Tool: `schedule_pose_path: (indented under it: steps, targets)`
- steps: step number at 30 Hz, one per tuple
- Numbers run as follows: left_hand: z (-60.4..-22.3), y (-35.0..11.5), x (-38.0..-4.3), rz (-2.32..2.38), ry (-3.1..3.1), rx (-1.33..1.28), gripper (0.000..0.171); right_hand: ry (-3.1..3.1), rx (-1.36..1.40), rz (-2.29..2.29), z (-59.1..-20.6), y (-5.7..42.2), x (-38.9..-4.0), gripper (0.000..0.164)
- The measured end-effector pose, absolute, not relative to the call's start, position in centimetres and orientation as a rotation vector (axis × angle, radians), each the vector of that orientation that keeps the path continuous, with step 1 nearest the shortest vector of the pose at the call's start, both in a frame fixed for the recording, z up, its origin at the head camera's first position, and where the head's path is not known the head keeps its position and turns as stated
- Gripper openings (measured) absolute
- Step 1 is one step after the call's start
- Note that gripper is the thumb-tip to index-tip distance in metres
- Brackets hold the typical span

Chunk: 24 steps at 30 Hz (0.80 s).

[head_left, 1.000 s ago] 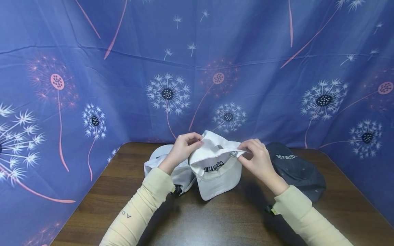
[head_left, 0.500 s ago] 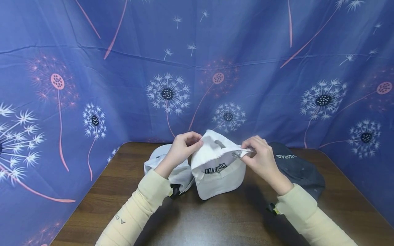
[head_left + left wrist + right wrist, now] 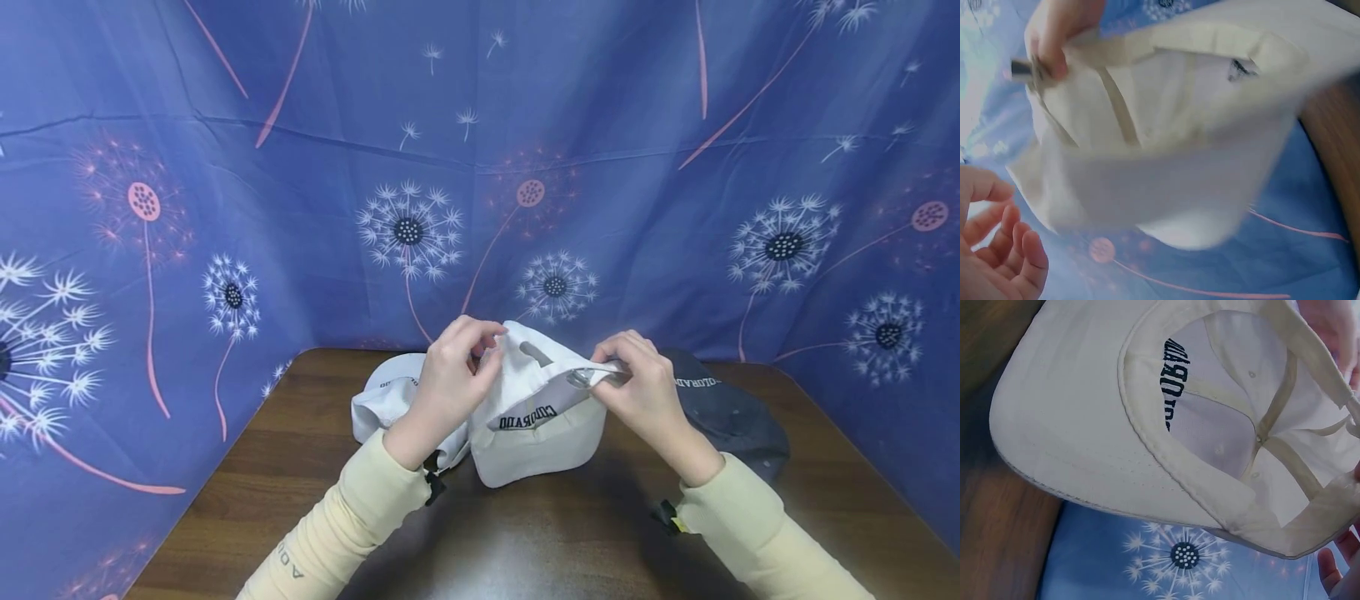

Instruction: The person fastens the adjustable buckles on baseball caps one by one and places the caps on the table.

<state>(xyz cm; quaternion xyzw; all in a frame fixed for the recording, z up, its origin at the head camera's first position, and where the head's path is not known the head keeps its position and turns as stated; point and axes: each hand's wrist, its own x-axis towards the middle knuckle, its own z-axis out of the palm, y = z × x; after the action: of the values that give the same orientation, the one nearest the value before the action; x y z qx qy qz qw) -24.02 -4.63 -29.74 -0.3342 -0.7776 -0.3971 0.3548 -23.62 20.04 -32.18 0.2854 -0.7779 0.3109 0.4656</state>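
Observation:
A white baseball cap (image 3: 536, 450) is held up over the table, brim toward me and its inside showing. The lettering on its front shows reversed through the inside in the head view. My right hand (image 3: 637, 379) pinches the back strap by its metal buckle (image 3: 579, 377). In the left wrist view that cap (image 3: 1147, 181) is blurred. My left hand (image 3: 1004, 250) is beside it there, fingers loosely bent and apart from the fabric. In the head view my left hand (image 3: 457, 379) overlaps the cap's left edge. In the right wrist view the cap's brim (image 3: 1072, 419) fills the left side.
Another white cap (image 3: 375, 408) lies on the table behind my left wrist. A dark grey cap (image 3: 731, 417) lies to the right, partly behind my right hand. The brown wooden table (image 3: 510, 542) ends at a blue dandelion-print cloth (image 3: 637, 208).
My right hand has moved slightly right with the strap, and the cap has turned a little, its brim swinging right. My left hand has shifted slightly right, its fingers bending differently.

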Motion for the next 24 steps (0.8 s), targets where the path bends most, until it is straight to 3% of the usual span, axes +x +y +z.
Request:
schedule_pose_path:
  steps: [7, 24]
  targets:
    - [-29.4, -2.9, -22.0, -0.681, -2.022, -1.031, 0.02, -1.899, 0.687, 0.78, -32.0, 19.6, -23.2, 0.013]
    - [-30.0, -1.3, -22.5, -0.671, -2.154, -0.914, 0.016, -1.904, 0.7, 0.797, -32.1, 19.3, -22.7, 0.015]
